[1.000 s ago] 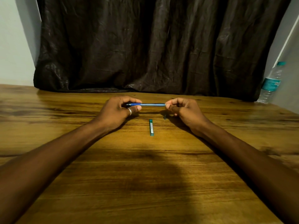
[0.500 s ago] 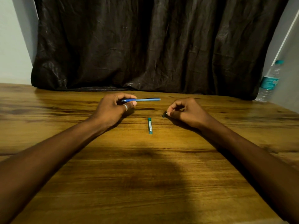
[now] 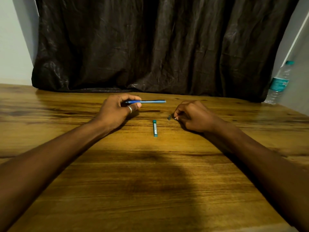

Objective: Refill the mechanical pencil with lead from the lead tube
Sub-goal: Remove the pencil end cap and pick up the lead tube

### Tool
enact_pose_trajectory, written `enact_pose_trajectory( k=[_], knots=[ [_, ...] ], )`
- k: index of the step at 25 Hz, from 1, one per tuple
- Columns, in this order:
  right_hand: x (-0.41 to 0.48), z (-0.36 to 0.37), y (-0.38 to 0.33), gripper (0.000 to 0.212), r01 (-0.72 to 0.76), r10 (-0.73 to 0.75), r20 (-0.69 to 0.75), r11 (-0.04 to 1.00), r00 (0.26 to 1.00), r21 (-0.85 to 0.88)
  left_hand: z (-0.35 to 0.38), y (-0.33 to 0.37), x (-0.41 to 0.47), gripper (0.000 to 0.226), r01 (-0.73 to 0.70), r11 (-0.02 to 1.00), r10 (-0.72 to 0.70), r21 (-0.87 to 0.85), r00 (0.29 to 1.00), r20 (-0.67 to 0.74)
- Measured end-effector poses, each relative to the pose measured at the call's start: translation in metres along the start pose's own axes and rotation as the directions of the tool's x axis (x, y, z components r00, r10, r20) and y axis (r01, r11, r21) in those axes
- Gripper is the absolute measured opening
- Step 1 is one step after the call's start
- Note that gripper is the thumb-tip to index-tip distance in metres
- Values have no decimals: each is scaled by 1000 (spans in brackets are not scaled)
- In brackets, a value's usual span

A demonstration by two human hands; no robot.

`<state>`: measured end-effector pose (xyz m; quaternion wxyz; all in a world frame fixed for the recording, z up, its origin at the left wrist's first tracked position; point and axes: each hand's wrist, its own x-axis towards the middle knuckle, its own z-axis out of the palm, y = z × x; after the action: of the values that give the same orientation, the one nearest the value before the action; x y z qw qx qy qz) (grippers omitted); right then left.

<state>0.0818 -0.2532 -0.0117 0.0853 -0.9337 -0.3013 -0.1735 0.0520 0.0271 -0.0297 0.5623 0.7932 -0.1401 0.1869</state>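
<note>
My left hand (image 3: pixel 117 111) grips the blue mechanical pencil (image 3: pixel 150 101) by its darker grip end and holds it level above the table, its back end pointing right. My right hand (image 3: pixel 194 116) rests on the table to the right, with thumb and forefinger pinched on a tiny white piece, the pencil's eraser (image 3: pixel 175 118). A small dark cap (image 3: pixel 169 117) lies on the wood just left of those fingertips. The teal lead tube (image 3: pixel 155 128) lies between my hands, lengthwise toward me, touched by neither hand.
The wooden table (image 3: pixel 150 181) reaches back to a dark curtain (image 3: pixel 158 47). At the far right edge, by the wall, stands a clear water bottle (image 3: pixel 279 84) with a teal label.
My right hand has come off the pencil's back end with the small white piece and dropped to the table beside the dark cap. My left hand has kept the pencil, shifting it slightly left.
</note>
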Motion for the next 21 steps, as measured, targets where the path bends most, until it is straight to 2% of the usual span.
enact_pose_trajectory(
  k=[7,17,19,21],
  knots=[
    [0,4,-1,15,34,-34,-27,999,999,-5,-1,0,0,26,7,1000,-7,-5,1000,3],
    [-1,2,-2,21,-21,22,-8,999,1000,34,0,7,-4,29,-1,1000,1,18,1000,7],
    [0,-1,-2,23,-63,69,-79,995,994,80,1,8,-5,29,-8,1000,8,21,1000,1],
    [0,-3,-6,26,-90,130,-186,974,974,209,1,9,-5,28,-28,999,28,29,1000,1]
  ],
)
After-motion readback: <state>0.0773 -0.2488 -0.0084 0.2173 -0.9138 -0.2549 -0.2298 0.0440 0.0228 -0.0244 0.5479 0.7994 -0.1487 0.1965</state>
